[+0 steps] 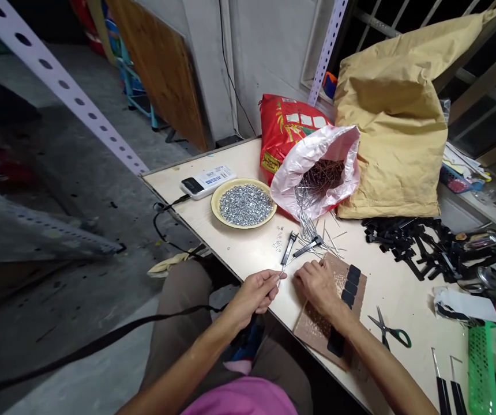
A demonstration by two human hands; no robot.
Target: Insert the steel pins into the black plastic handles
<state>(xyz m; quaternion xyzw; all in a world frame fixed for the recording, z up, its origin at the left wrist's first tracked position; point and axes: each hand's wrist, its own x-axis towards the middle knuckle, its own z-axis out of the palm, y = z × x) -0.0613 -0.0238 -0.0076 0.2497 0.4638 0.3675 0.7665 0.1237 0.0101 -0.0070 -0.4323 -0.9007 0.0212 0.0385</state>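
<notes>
Head camera shows the left hand [260, 294] near the edge of the tabletop [248, 251], thumb and fingers pinching a thin metal rod [282, 268]. The rod projects past the fingertips toward a black piece [289, 249] just beyond the grip. A second black piece [308, 246] lies close beside the first, next to loose metal pins [337, 249]. The right hand [317, 288] is curled over a brown board [359, 293], near the rod; one cannot tell whether it clasps anything. Farther off stands a dish [215, 211] of small metal parts [246, 204].
</notes>
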